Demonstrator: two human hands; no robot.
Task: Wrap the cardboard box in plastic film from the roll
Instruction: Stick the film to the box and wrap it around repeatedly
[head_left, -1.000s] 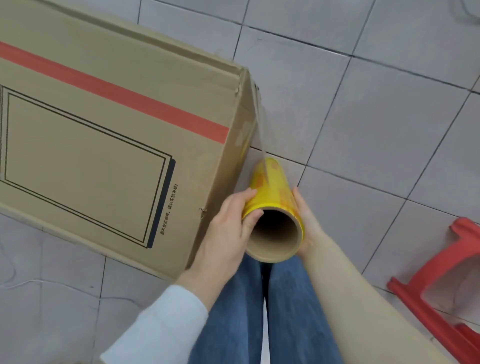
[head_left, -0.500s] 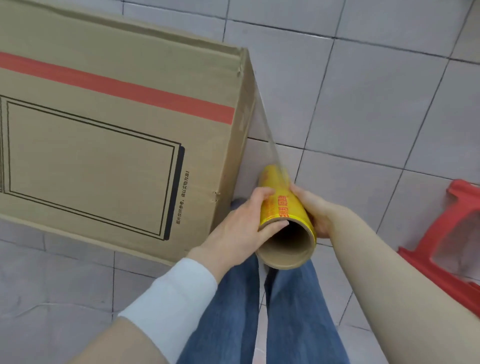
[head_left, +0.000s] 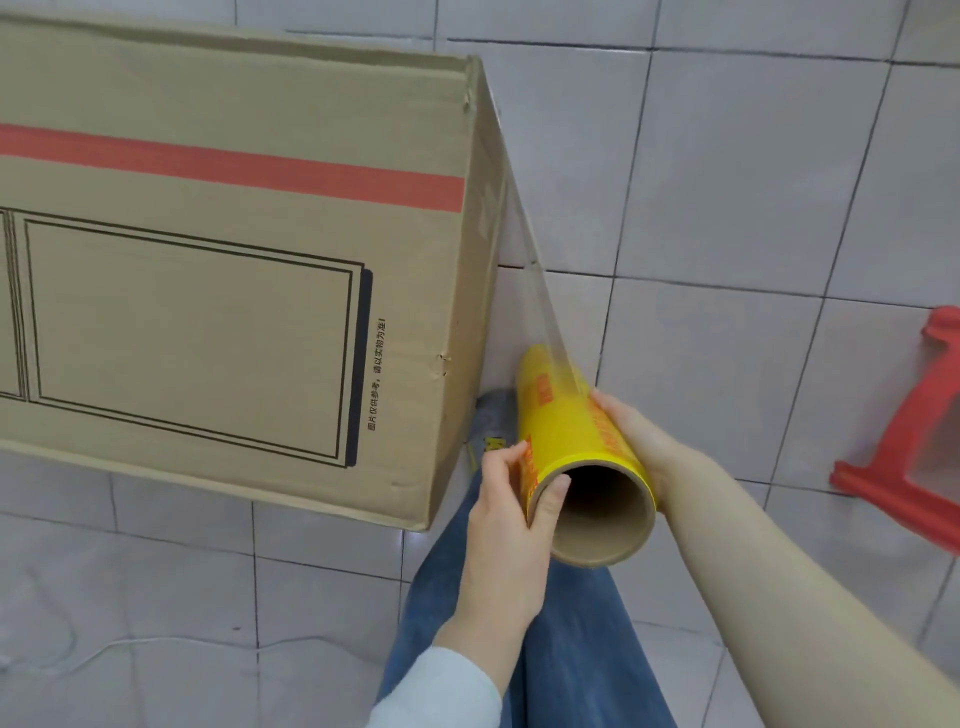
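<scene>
A large brown cardboard box (head_left: 218, 249) with a red stripe and a black rectangle print stands on the tiled floor, filling the left half of the view. Just right of its near corner I hold a yellow film roll (head_left: 566, 421) with a wide cardboard core, its open end facing me. My left hand (head_left: 506, 525) grips the roll's near end, thumb on the core rim. My right hand (head_left: 636, 436) holds the roll's right side. A clear film strip (head_left: 524, 244) stretches taut from the roll up to the box's top right corner.
A red plastic stool (head_left: 914, 436) lies at the right edge on the grey floor tiles (head_left: 727, 208). My blue-jeaned legs (head_left: 566, 639) are below the roll, with one shoe (head_left: 491, 415) beside the box's corner. A thin white cord (head_left: 104, 649) runs along the floor at lower left.
The roll has moved right and away from the box's side, so a longer strip of film spans the gap. Both hands keep their hold, and the view has shifted so the box looks larger.
</scene>
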